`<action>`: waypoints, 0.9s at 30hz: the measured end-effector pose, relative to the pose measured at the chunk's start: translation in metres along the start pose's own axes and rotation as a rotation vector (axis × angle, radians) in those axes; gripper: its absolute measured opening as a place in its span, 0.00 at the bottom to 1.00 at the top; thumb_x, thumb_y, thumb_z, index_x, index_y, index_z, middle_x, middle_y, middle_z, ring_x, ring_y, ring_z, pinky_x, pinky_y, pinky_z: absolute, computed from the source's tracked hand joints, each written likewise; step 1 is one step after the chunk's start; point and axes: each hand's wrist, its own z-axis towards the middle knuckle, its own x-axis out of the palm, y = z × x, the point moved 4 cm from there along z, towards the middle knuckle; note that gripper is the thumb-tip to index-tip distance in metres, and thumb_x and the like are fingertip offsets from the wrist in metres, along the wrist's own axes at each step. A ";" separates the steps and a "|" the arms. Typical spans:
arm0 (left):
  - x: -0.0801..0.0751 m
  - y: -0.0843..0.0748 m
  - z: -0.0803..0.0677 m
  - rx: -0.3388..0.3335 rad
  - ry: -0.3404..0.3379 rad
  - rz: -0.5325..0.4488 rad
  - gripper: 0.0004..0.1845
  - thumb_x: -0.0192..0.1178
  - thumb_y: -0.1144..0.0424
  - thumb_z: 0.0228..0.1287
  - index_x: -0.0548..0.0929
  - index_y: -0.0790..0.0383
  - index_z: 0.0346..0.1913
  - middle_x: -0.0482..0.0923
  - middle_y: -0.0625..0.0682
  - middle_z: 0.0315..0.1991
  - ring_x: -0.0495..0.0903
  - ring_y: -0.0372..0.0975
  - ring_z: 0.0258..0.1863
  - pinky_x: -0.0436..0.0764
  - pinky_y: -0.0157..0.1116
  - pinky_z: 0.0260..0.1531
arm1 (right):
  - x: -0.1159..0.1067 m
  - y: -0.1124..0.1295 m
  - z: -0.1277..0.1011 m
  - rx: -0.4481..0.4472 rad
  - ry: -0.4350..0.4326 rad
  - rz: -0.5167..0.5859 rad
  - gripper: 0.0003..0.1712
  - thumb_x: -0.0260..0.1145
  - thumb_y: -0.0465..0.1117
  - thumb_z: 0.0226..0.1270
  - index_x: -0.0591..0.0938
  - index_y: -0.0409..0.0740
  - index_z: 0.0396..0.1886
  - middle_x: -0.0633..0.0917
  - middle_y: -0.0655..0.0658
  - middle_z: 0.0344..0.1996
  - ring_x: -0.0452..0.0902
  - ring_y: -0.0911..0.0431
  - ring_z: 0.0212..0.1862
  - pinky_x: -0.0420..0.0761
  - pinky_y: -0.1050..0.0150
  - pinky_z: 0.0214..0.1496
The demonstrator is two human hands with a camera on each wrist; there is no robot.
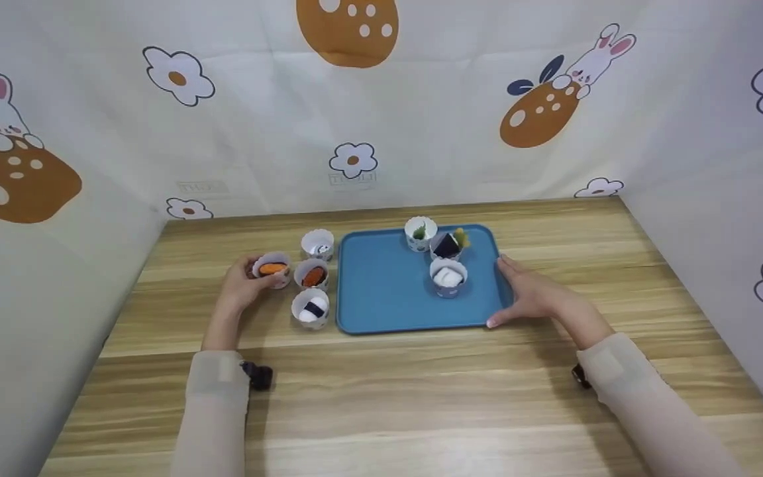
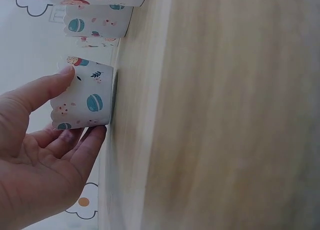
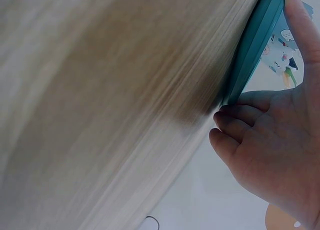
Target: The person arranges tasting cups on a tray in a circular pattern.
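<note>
My left hand (image 1: 241,286) grips a white patterned paper cup (image 2: 90,97) with an orange-topped sushi piece (image 1: 272,268) in it. The thumb is on one side and the fingers on the other, the cup's base close to the table. Beside it stand cups holding a red-orange-topped piece (image 1: 314,277), a white rice piece with a dark band (image 1: 313,309), and a small white-and-black item (image 1: 320,249). My right hand (image 1: 532,291) holds the right side of the blue tray (image 1: 388,285), thumb at its front corner and fingers against its edge.
On the tray's right half are cups with something green (image 1: 420,230), a dark triangular piece with a yellowish item (image 1: 447,245), and white pieces (image 1: 448,277). A patterned curtain (image 1: 255,132) walls the wooden table (image 1: 381,397) at the back and sides.
</note>
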 end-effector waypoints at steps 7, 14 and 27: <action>-0.003 -0.002 -0.001 -0.022 0.016 -0.012 0.36 0.62 0.66 0.68 0.59 0.76 0.72 0.63 0.72 0.70 0.65 0.57 0.71 0.65 0.47 0.73 | 0.001 0.000 0.000 0.002 0.001 -0.001 0.79 0.77 0.70 0.43 0.46 0.28 0.78 0.46 0.27 0.78 0.45 0.31 0.78 0.52 0.39 0.78; -0.005 -0.005 -0.003 -0.009 0.011 0.007 0.35 0.62 0.65 0.68 0.59 0.77 0.71 0.64 0.72 0.70 0.65 0.56 0.71 0.64 0.48 0.73 | 0.000 -0.001 0.000 0.000 -0.001 0.007 0.78 0.77 0.70 0.43 0.46 0.28 0.78 0.46 0.27 0.78 0.44 0.31 0.78 0.51 0.39 0.79; -0.009 -0.013 -0.006 -0.005 0.009 0.009 0.37 0.62 0.64 0.68 0.59 0.76 0.72 0.62 0.70 0.72 0.62 0.56 0.74 0.61 0.47 0.76 | 0.000 0.000 -0.001 -0.014 -0.011 0.040 0.78 0.79 0.67 0.43 0.46 0.26 0.77 0.46 0.25 0.78 0.43 0.31 0.78 0.51 0.39 0.79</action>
